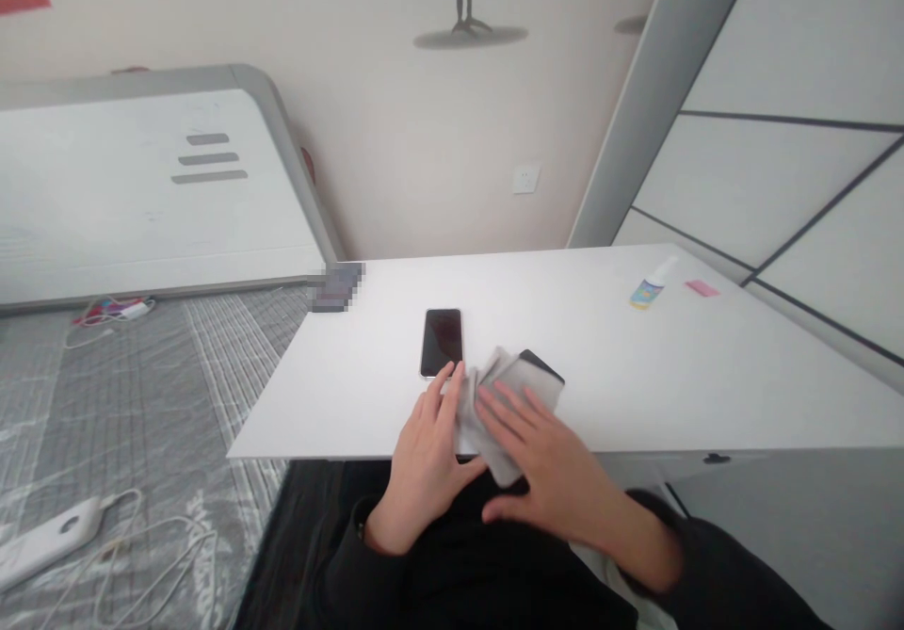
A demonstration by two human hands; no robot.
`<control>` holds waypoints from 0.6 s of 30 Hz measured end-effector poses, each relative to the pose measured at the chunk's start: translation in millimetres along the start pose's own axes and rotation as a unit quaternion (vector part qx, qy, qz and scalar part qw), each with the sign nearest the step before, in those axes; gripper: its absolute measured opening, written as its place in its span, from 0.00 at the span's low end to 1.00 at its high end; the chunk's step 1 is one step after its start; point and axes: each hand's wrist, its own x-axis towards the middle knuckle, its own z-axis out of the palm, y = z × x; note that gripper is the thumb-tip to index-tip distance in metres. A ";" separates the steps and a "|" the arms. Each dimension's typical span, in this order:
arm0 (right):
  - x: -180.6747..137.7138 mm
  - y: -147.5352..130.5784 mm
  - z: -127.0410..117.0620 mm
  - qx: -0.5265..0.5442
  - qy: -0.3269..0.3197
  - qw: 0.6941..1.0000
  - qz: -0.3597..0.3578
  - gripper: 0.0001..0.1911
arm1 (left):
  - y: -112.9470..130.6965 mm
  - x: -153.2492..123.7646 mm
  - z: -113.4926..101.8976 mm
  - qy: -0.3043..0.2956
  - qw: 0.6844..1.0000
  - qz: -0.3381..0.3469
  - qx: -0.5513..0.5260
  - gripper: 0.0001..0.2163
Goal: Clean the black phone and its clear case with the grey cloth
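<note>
Thin grey cloth (485,442) pokes over the near edge of the flat white table (706,376), covering a flat black thing (542,363) except one corner. The right hand (547,451) rests on the cloth, fingers spread; I can't tell if the left hand (427,446) grips. Farther, a black-screened phone (443,340) lies uncovered. Much room stretches right, toward a small blue-and-yellow bottle (648,291).

White tabletop (339,404): the right hand (533,446) lies spread on a grey cloth (484,437), from beneath which a dark flat object (543,367) shows at 1 o'clock; about the cloth, the left hand (426,451) is at 8 o'clock, a phone (442,342) at 10, a bottle (646,292) and pink strip (702,288) at 2
</note>
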 end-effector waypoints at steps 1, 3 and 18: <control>-0.3 0.3 0.8 0.017 -0.013 0.999 -0.028 0.57 | -0.2 0.0 0.0 -0.002 1.000 -0.001 -0.001 0.53; -1.1 2.5 1.6 0.008 -0.013 1.000 -0.017 0.49 | -0.8 -0.2 0.4 0.004 1.000 0.001 0.004 0.53; 9.9 -6.1 2.6 -0.009 0.022 0.998 0.057 0.57 | -7.6 0.1 6.1 0.031 0.999 0.007 0.011 0.55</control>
